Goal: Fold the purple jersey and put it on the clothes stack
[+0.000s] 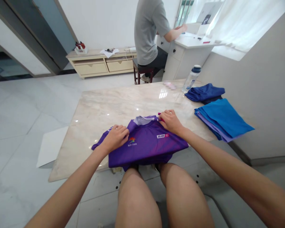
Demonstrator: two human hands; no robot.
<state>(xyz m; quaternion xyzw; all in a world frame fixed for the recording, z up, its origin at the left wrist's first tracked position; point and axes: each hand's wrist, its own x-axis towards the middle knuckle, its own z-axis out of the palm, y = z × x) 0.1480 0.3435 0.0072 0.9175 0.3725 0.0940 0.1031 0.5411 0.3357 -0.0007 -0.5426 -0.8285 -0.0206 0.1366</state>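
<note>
Purple shirt (pixel 144 152) lies at the near edge of the marble-patterned table (pixel 104 104) — logos (pixel 162 136) facing up. Left hand (pixel 117 136) pinches it left of the collar (pixel 142 120) (white inside); right hand (pixel 170 121) pinches the opposite side. Folded clothes (pixel 228 117) lie farther right.

The wearer's two hands (pixel 117 137) (pixel 170 121), one purple shirt (pixel 146 148), one bottle (pixel 191 79), one stool (pixel 144 69)

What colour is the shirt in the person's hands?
The shirt is mostly purple, seen best in the head view.
</note>
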